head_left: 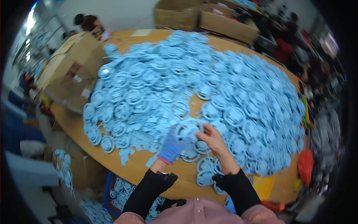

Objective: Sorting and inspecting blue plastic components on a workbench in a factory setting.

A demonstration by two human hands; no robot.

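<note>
I have both hands together over the near middle of the table (179,179), clamped on one light-blue ring piece (190,128): the gloved left hand (171,146) closes on its left side, while the bare right hand (213,139) pinches its right edge between thumb and fingers, though blur hides exactly how the gloved fingertips sit. I see the piece held up above the front of the work, just where the left heap (149,71) and the right heap (253,108) of similar pieces come near each other, with a narrow strip of bare wood between them running off toward the far side. My open room lies mostly close in, along the curved near edge to the left, where the wood shows past a scatter of small flat chips (141,136); on the right, loose rings lie right beside my forearm, and a yellow sheet (265,184) sits at the near right edge. To the left I am bounded by a large cardboard box (63,67) at the table's rim, at the far side by an open carton (227,23), and below the near left edge by a blue bin (107,190) holding more light-blue pieces
</note>
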